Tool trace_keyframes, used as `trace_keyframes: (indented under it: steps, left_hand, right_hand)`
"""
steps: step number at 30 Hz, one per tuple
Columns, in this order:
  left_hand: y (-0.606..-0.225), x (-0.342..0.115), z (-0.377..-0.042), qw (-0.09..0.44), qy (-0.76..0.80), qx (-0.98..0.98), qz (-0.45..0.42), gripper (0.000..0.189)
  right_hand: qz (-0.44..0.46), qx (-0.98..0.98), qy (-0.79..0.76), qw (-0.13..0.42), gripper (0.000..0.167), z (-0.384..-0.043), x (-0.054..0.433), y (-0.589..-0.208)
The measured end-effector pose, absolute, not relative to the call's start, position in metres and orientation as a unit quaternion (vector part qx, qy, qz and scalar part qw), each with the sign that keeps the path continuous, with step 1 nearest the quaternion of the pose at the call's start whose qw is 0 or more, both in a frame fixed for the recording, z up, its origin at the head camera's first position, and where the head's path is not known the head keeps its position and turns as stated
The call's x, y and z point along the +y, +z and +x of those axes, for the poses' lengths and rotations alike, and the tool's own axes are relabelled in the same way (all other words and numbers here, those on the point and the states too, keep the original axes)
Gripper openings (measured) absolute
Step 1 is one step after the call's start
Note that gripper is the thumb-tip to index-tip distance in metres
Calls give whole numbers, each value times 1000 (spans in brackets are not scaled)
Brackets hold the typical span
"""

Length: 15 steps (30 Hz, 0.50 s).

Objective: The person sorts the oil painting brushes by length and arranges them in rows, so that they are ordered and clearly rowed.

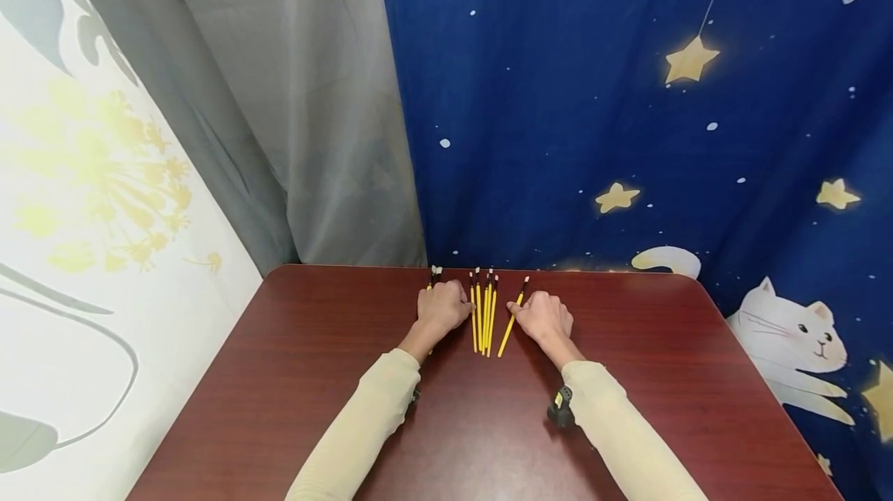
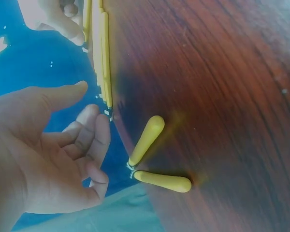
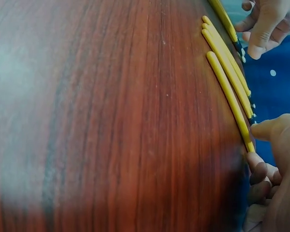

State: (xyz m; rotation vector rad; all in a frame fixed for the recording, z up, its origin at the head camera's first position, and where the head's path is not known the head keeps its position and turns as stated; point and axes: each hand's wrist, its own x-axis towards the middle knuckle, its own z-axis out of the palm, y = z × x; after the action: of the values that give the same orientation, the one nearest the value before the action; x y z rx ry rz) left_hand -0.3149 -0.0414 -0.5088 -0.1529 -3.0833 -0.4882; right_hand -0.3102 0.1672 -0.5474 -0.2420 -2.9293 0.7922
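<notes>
Several paintbrushes with yellow handles, dark ferrules and pale tips lie on the table. My right hand [image 1: 544, 316] has thumb and index finger at the upper part of the rightmost paintbrush [image 1: 507, 333], pinching it near the ferrule in the right wrist view. A loose row of paintbrushes [image 1: 486, 326] lies between the hands, handles toward me. My left hand [image 2: 53, 140] holds nothing, its thumb out and fingers loosely bent. Two more paintbrushes [image 2: 163, 181] lie beside its fingers, set at an angle to each other; in the head view that hand covers most of them.
The dark red wooden table [image 1: 307, 408] has rounded far corners. Behind its far edge hang a grey curtain [image 1: 349, 136] and a blue curtain [image 1: 530, 136] with stars and a cat. A pale patterned wall surface [image 1: 105, 253] stands at the left.
</notes>
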Motion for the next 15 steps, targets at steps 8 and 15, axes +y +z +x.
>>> trace_keyframes:
  steps: [8,15]
  left_hand:
    - [-507,-30,-322,-15,-160,-986,-44,46]
    - [-508,-22,-332,-26,-149,-988,-24,48]
  right_hand:
    - [-83,-963,253,35,45,-312,167,-548]
    - [-76,-966,243,37,48,-313,166,-547]
